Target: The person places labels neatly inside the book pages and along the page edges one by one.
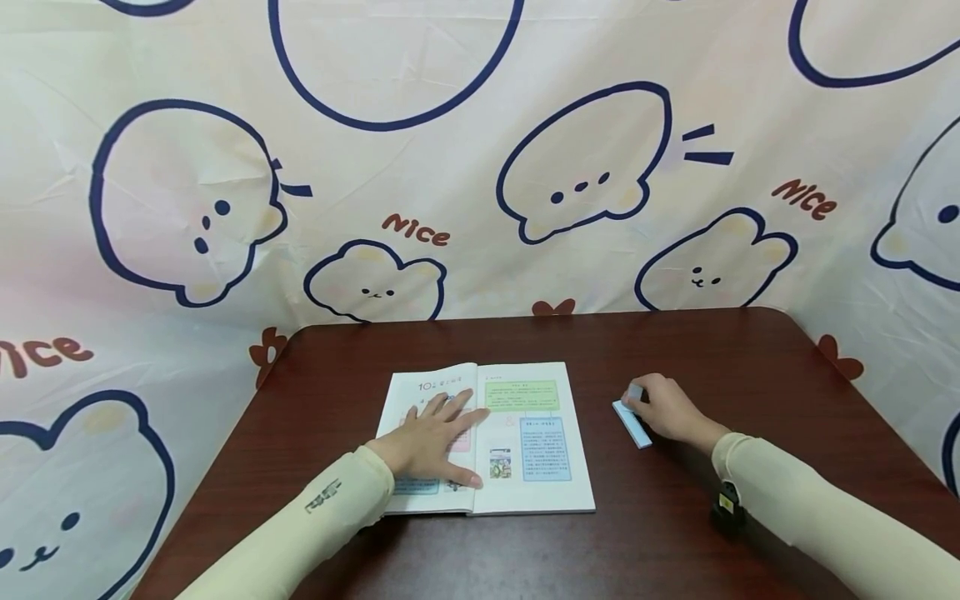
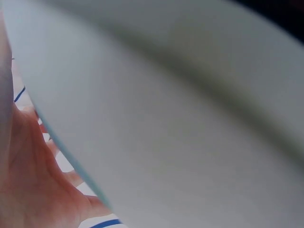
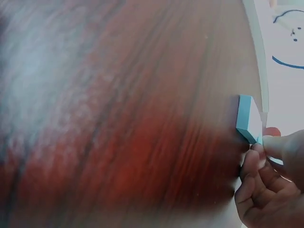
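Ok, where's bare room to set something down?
The table is bare behind the open book, to the far edge, and left of the book, beyond the left sleeve. A narrow strip separates book and light-blue bar. Crowded: the left page, under the left hand; the bar, at the right hand.

Dark red-brown, streaky grain on tabletop (image 1: pixel 637 533). White on book (image 1: pixel 504 437), with pale-green box (image 1: pixel 522 397) and light-blue box (image 1: pixel 546 450). Light blue on bar (image 1: pixel 632 424), perhaps white on one face, glare permitting. Cream on sleeves (image 1: pixel 300 517). Navy and rust-red cartoon print on off-white backdrop (image 1: pixel 465 183).
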A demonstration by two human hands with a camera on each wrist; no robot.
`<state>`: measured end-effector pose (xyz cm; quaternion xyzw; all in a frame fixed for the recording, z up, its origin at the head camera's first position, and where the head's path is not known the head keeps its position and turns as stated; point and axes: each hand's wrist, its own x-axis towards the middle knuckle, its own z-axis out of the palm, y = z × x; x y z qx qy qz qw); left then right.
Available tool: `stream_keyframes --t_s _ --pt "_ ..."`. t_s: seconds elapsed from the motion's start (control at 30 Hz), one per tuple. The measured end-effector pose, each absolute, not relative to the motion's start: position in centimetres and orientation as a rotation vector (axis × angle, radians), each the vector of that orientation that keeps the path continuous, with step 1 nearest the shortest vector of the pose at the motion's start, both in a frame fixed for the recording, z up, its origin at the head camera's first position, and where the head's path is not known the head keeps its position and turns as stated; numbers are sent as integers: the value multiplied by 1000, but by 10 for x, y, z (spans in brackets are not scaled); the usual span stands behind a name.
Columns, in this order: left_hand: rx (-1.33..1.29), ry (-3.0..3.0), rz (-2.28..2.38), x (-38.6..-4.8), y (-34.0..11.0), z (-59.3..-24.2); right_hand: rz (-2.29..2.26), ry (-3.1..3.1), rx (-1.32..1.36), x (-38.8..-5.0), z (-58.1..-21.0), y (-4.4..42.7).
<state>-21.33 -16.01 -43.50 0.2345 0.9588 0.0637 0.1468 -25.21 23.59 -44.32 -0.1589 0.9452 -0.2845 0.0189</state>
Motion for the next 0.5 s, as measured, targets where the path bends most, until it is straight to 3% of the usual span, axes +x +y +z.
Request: stream_keyframes --t_s 0.5 --pt "687 2770 191 -213 -161 -436 -1041 2830 -412 -257 -447 236"
